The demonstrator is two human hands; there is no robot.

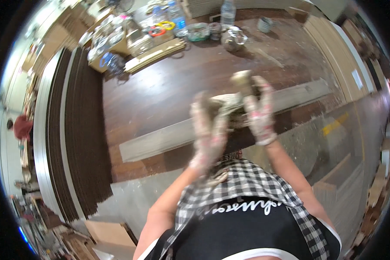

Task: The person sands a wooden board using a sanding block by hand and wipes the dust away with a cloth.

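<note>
Both my hands wear white gloves with reddish patches, and motion smears them over a long greyish wooden strip (160, 138). A pale, crumpled, cloth-like thing (229, 101) lies between the fingers of my left hand (209, 134) and reaches toward the other hand. My right hand (261, 115) is closed around a beige, rounded object (242, 78), whose kind is too blurred to tell. Beneath the strip is a dark brown tabletop (160, 97).
Bottles (228, 15), a glass jar (234, 39) and a small cup (264, 24) stand along the far side. Slats (156, 55) lie beside a box of bags (106, 41). Dark panels (84, 130) are stacked at left, pale boards (333, 52) at right.
</note>
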